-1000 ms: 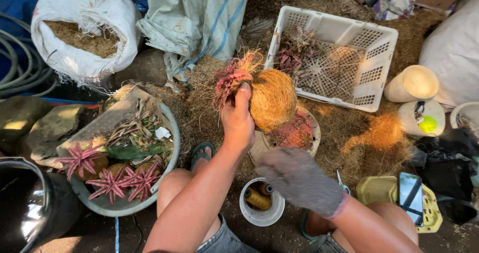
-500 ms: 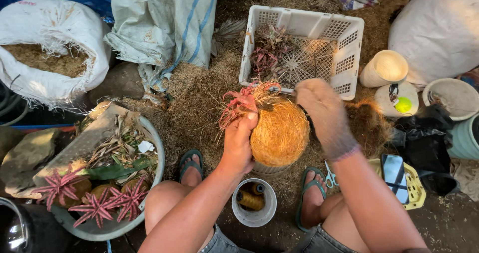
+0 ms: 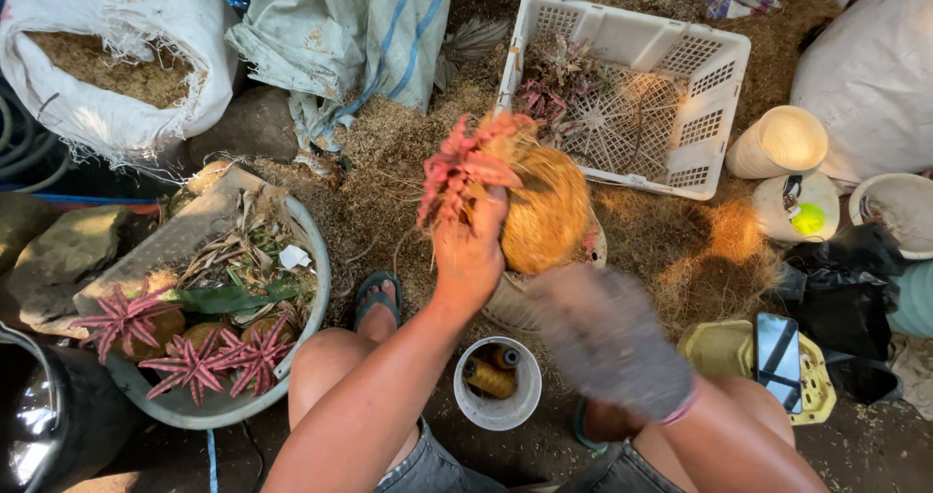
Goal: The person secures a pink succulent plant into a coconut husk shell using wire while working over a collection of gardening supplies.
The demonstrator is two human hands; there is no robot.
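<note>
Coir-brown fibre ball with a pink-red spiky plant on top sits centre frame, held up off the ground by the left hand. Grip: fingers clenched round the plant base/top of the ball, thumb side toward the camera.

Changes vs 0.5 s ago:
- Right hand was up at the top of the ball, beside the plant. Now it's pulled back to lower centre-right, near the knee, in a grey glove, heavily motion-blurred. Open or closed: cannot tell, nothing visibly in it.
- Ball is now one-handed, left only. Same spot approx, in front of the white plastic lattice crate at upper centre-right, not in it.
- Plant looks seated on the ball and leans toward upper left.

Reading: the right hand's contact at the top of the ball has ended, and it's mid-move away or reaching low. My judgement only; the blur hides any detail.

Around it:
- White plastic cup with yellow-brown twine spools, bottom centre, just left of the blurred right hand, between the knees.
- Grey round basin with more pink spiky plants on fibre balls plus dry leaves, lower left.
- White woven sack of brown fibre, upper left.
- Dark smartphone on a yellow plastic stool, lower right.
- Loose brown fibre covers the ground under and right of the ball.
</note>
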